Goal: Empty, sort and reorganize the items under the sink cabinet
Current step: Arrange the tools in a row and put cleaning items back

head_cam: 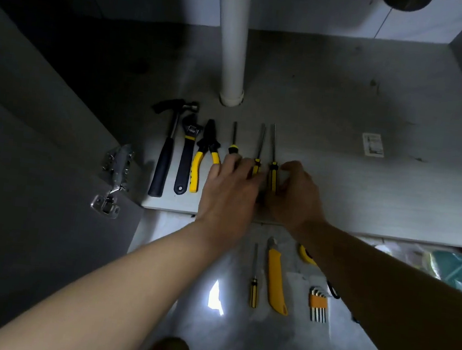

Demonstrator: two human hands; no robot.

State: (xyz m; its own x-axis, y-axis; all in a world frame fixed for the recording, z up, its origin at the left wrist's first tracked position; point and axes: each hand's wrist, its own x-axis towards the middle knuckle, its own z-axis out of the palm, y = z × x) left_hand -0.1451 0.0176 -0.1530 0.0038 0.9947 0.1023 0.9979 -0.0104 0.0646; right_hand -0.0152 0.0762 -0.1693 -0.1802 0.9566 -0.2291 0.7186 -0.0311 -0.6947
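Note:
Tools lie in a row on the cabinet floor (338, 187): a hammer (166, 150), an adjustable wrench (187, 152), yellow-handled pliers (204, 154) and three yellow-and-black screwdrivers. My left hand (230, 192) rests flat over the handles of the left screwdriver (232, 143) and the middle screwdriver (258, 155). My right hand (294, 193) has its fingers curled around the handle of the right screwdriver (272, 168), which still lies on the cabinet floor.
A white drain pipe (234, 43) stands behind the row. On the room floor in front lie a small screwdriver (254, 286), a yellow utility knife (276, 280), a hex key set (318, 304) and a tape measure (305, 254). The open door with its hinge (114, 178) is at left.

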